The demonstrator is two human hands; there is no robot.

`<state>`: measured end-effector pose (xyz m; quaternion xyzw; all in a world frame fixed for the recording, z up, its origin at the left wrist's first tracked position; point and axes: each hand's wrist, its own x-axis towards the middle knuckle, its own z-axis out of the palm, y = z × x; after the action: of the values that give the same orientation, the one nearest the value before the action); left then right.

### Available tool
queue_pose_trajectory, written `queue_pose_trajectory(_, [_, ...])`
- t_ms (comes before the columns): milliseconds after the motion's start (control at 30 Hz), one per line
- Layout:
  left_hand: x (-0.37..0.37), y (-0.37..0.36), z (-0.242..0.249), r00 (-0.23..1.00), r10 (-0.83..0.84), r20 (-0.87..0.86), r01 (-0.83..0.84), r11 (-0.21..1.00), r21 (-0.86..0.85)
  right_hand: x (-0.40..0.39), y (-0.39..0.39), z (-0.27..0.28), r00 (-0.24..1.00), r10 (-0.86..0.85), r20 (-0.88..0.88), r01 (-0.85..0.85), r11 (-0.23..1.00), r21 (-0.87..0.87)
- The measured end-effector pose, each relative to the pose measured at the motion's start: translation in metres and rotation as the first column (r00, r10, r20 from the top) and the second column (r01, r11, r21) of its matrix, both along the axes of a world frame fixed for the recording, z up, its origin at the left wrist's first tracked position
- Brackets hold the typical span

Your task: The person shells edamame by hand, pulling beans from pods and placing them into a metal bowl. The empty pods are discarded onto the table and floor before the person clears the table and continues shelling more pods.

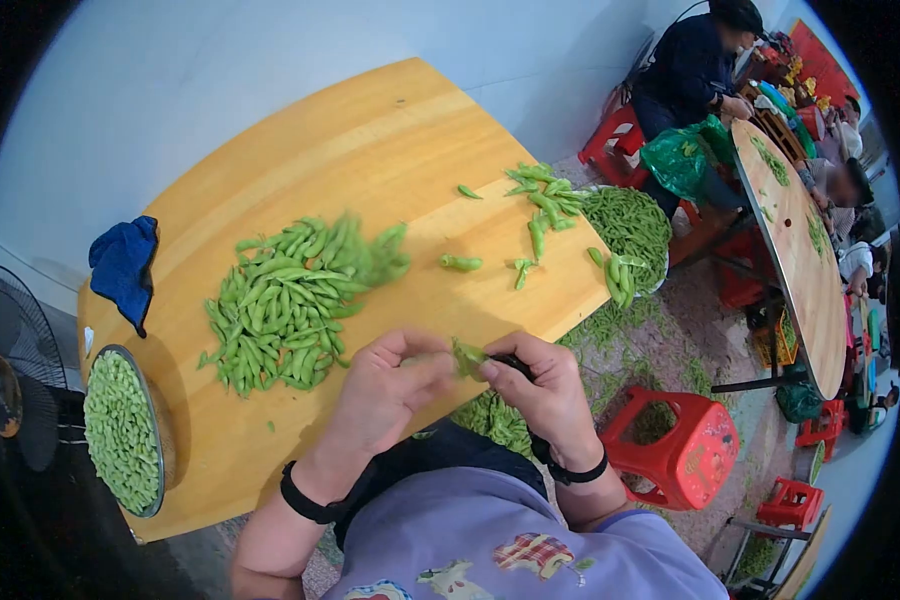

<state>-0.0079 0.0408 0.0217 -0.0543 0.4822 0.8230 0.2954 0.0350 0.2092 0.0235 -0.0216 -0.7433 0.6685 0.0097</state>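
Observation:
Over the near edge of the wooden table, my left hand (395,385) and my right hand (545,390) come together at a green soybean pod (467,357). My right hand pinches the pod, and a small black object (513,366), its kind not clear, sits at its fingers. The fingers of my left hand are closed at the pod's other end, slightly blurred. A heap of soybean pods (285,305) lies beyond my left hand; its right side is smeared by motion. At left stands a round metal bowl (156,430) full of shelled green beans (120,430).
A blue cloth (125,268) lies on the wooden table (400,120), with a fan (20,370) beyond it. Loose pods (550,205) lie near a full basket of pods (625,230). A red stool (680,450) stands at right. People sit around another table (800,270).

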Motion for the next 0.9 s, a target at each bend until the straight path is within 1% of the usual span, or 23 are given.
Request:
queue_pose_trajectory(33, [-0.002, -0.002, -0.003, 1.0, 0.004, 0.005, -0.005, 0.999, 0.051, 0.0, 0.0, 0.003, 0.999, -0.028, 0.042, 0.031, 0.997, -0.071])
queue_pose_trajectory(67, [-0.004, -0.004, -0.004, 1.0, 0.009, 0.011, -0.01, 0.995, 0.102, 0.0, 0.0, 0.004, 0.999, -0.026, 0.042, 0.029, 0.997, -0.072])
queue_pose_trajectory(100, [-0.005, -0.004, -0.002, 1.0, 0.011, 0.011, -0.012, 0.995, 0.1, 0.0, -0.001, 0.005, 0.997, -0.042, 0.058, 0.048, 0.992, -0.113])
queue_pose_trajectory(133, [-0.005, -0.003, 0.0, 0.999, 0.01, 0.044, -0.013, 0.998, 0.058, 0.0, -0.002, 0.005, 0.996, -0.057, 0.074, 0.068, 0.986, -0.153])
queue_pose_trajectory(167, [-0.005, -0.002, 0.001, 0.997, 0.014, 0.076, -0.015, 1.0, 0.018, 0.0, -0.004, 0.003, 0.996, -0.052, 0.072, 0.063, 0.986, -0.153])
queue_pose_trajectory(233, [-0.004, -0.002, -0.004, 0.995, 0.049, 0.088, -0.053, 0.998, 0.033, 0.003, -0.009, -0.003, 0.987, -0.014, -0.162, 0.028, 0.996, 0.086])
queue_pose_trajectory(267, [-0.003, -0.003, -0.008, 0.992, 0.076, 0.105, -0.081, 0.996, 0.048, 0.004, -0.012, -0.002, 0.987, -0.008, -0.16, 0.021, 0.996, 0.082])
queue_pose_trajectory(300, [-0.003, -0.004, -0.011, 0.991, 0.083, 0.107, -0.088, 0.995, 0.045, 0.006, -0.015, 0.001, 0.983, 0.01, -0.182, 0.015, 0.991, 0.133])
queue_pose_trajectory(333, [-0.004, -0.005, -0.015, 0.99, 0.067, 0.122, -0.078, 0.993, 0.087, 0.007, -0.016, 0.003, 0.979, 0.03, -0.202, 0.008, 0.983, 0.185])
queue_pose_trajectory(367, [-0.004, -0.006, -0.019, 0.99, 0.052, 0.133, -0.069, 0.989, 0.129, 0.007, -0.017, 0.003, 0.979, 0.038, -0.202, -0.001, 0.983, 0.183])
queue_pose_trajectory(400, [-0.004, -0.007, -0.022, 0.989, 0.059, 0.134, -0.076, 0.989, 0.125, 0.007, -0.017, 0.003, 0.98, 0.05, -0.194, -0.012, 0.981, 0.191])
queue_pose_trajectory(467, [-0.003, -0.007, -0.026, 0.978, 0.038, 0.203, -0.091, 0.961, 0.259, 0.007, -0.018, 0.003, 0.98, 0.065, -0.186, -0.028, 0.98, 0.199])
queue_pose_trajectory(567, [-0.002, -0.008, -0.024, 0.976, 0.045, 0.211, -0.101, 0.959, 0.264, 0.005, -0.018, 0.0, 0.979, 0.041, -0.198, -0.009, 0.987, 0.163])
queue_pose_trajectory(600, [-0.001, -0.008, -0.021, 0.976, 0.046, 0.212, -0.102, 0.959, 0.263, 0.004, -0.017, -0.002, 0.985, 0.031, -0.169, -0.011, 0.993, 0.115])
queue_pose_trajectory(633, [-0.002, -0.008, -0.015, 0.966, 0.039, 0.256, -0.097, 0.971, 0.217, 0.004, -0.016, -0.002, 0.99, 0.02, -0.141, -0.011, 0.998, 0.067])
queue_pose_trajectory(667, [-0.002, -0.008, -0.012, 0.954, 0.035, 0.299, -0.089, 0.981, 0.171, 0.002, -0.014, 0.0, 0.99, 0.019, -0.142, -0.01, 0.998, 0.067])
queue_pose_trajectory(700, [-0.003, -0.01, -0.011, 0.954, 0.034, 0.299, -0.088, 0.981, 0.171, 0.001, -0.011, 0.004, 0.991, -0.063, -0.122, 0.072, 0.995, 0.075])
queue_pose_trajectory(733, [-0.005, -0.014, -0.011, 0.973, 0.025, 0.229, -0.036, 0.998, 0.044, -0.001, -0.007, 0.006, 0.984, -0.146, -0.102, 0.155, 0.984, 0.085])
queue_pose_trajectory(767, [-0.007, -0.018, -0.01, 0.987, 0.005, 0.158, 0.009, 0.996, -0.087, -0.002, 0.0, 0.007, 0.977, -0.206, -0.054, 0.209, 0.976, 0.054])
queue_pose_trajectory(800, [-0.011, -0.023, -0.005, 0.988, 0.0, 0.156, 0.014, 0.996, -0.086, -0.008, 0.009, 0.006, 0.976, -0.211, -0.056, 0.214, 0.975, 0.054])
queue_pose_trajectory(833, [-0.017, -0.029, 0.003, 1.0, -0.004, -0.008, 0.002, 0.963, -0.271, -0.016, 0.017, 0.001, 0.954, -0.285, -0.087, 0.293, 0.953, 0.083])
queue_pose_trajectory(867, [-0.023, -0.033, 0.008, 0.985, -0.035, -0.168, -0.043, 0.897, -0.44, -0.02, 0.021, -0.001, 0.928, -0.354, -0.12, 0.367, 0.924, 0.11])
queue_pose_trajectory(900, [-0.033, -0.037, 0.008, 0.985, -0.035, -0.169, -0.043, 0.897, -0.439, -0.02, 0.022, 0.0, 0.927, -0.354, -0.121, 0.367, 0.923, 0.111])
